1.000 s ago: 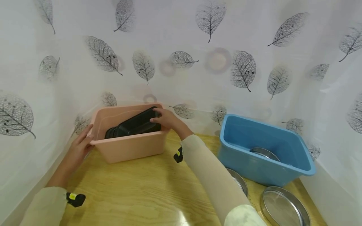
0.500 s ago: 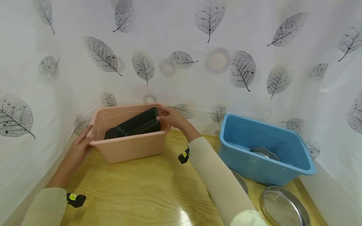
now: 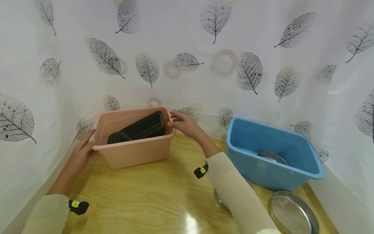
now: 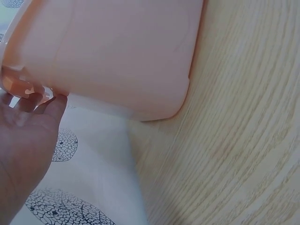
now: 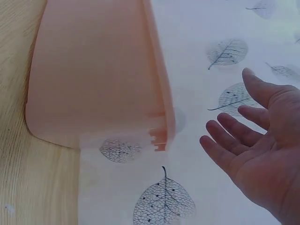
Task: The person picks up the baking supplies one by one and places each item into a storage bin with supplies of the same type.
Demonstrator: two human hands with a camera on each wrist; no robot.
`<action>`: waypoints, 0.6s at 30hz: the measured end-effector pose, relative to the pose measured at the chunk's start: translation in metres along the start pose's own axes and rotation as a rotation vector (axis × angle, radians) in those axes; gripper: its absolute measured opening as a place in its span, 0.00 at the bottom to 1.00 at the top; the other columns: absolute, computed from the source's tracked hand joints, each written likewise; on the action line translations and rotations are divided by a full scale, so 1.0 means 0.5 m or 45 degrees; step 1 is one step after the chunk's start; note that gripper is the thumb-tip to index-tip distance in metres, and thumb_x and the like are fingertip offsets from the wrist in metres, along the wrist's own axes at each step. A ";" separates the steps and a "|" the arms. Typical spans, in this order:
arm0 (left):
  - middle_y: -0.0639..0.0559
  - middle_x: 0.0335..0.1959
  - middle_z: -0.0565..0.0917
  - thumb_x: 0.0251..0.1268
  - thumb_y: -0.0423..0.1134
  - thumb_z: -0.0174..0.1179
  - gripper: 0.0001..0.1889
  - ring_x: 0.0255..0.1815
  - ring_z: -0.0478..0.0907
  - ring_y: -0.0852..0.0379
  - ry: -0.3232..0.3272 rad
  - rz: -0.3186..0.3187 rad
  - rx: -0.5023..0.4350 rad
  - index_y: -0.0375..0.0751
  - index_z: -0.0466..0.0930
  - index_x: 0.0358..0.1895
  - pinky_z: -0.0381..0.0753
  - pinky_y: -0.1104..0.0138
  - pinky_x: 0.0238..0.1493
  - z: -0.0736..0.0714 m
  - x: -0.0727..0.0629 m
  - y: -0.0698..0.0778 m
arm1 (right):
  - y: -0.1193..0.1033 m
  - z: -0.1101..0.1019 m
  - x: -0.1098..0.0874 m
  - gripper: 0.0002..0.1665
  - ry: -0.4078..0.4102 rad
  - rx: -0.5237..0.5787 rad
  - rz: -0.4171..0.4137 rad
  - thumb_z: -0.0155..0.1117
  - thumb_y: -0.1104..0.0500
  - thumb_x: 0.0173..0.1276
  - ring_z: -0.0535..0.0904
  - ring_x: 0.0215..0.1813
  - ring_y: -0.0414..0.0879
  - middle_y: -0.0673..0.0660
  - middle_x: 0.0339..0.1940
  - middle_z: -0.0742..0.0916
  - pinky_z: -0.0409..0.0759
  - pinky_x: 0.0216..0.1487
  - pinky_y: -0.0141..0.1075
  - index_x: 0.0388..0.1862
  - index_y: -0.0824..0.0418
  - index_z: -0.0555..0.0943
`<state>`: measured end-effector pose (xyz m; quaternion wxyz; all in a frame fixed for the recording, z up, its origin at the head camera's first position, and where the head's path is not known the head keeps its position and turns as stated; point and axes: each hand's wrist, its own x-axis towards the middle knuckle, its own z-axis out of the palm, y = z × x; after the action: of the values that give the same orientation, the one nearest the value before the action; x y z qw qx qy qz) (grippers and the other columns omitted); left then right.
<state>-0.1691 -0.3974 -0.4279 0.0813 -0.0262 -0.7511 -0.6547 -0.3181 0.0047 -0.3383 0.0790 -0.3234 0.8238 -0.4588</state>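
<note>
A pink plastic bin (image 3: 137,155) stands at the left on the wooden table. Inside it leans a black rectangular pan (image 3: 143,126), its right end raised towards the bin's right side; more black rims show at its lower left end. My left hand (image 3: 79,156) grips the bin's left rim, with fingertips curled under the lip in the left wrist view. Just off the bin's right end, my right hand (image 3: 188,126) is held with fingers spread and nothing in them. The right wrist view shows a gap between this hand (image 5: 262,145) and the rim.
A blue bin (image 3: 271,175) at the right contains a round metal pan (image 3: 274,158). Another round pan (image 3: 292,211) lies in front of it, and one more (image 3: 219,200) is partly hidden by my right sleeve. A leaf-patterned white curtain (image 3: 181,87) encloses the table's back and sides.
My right hand has let go of the black pan's raised end and drawn back to the right, past the bin's rim. The left hand and both bins stay put.
</note>
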 end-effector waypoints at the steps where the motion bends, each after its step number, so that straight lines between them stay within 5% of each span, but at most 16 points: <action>1: 0.47 0.84 0.28 0.84 0.50 0.42 0.33 0.80 0.37 0.32 0.003 -0.004 0.018 0.59 0.38 0.83 0.71 0.89 0.50 0.000 0.000 0.000 | -0.002 -0.005 -0.011 0.38 0.013 0.005 0.007 0.63 0.44 0.74 0.73 0.72 0.50 0.54 0.73 0.76 0.76 0.67 0.50 0.79 0.47 0.64; 9: 0.51 0.85 0.33 0.83 0.51 0.42 0.32 0.82 0.46 0.47 0.041 -0.021 0.088 0.61 0.41 0.83 0.70 0.89 0.50 -0.001 0.000 -0.001 | -0.006 -0.059 -0.105 0.36 0.088 0.114 -0.043 0.58 0.48 0.78 0.70 0.74 0.52 0.56 0.75 0.72 0.70 0.72 0.43 0.80 0.53 0.63; 18: 0.49 0.84 0.46 0.82 0.49 0.45 0.32 0.74 0.60 0.71 0.185 0.021 0.278 0.49 0.48 0.82 0.71 0.89 0.50 0.001 -0.004 0.004 | -0.005 -0.124 -0.217 0.35 0.207 0.182 0.070 0.62 0.43 0.74 0.73 0.71 0.47 0.49 0.71 0.77 0.74 0.69 0.50 0.77 0.44 0.67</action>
<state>-0.1667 -0.3967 -0.4264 0.1431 0.0240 -0.8099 -0.5684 -0.2588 0.1131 -0.3194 0.0473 -0.2559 0.8012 -0.5389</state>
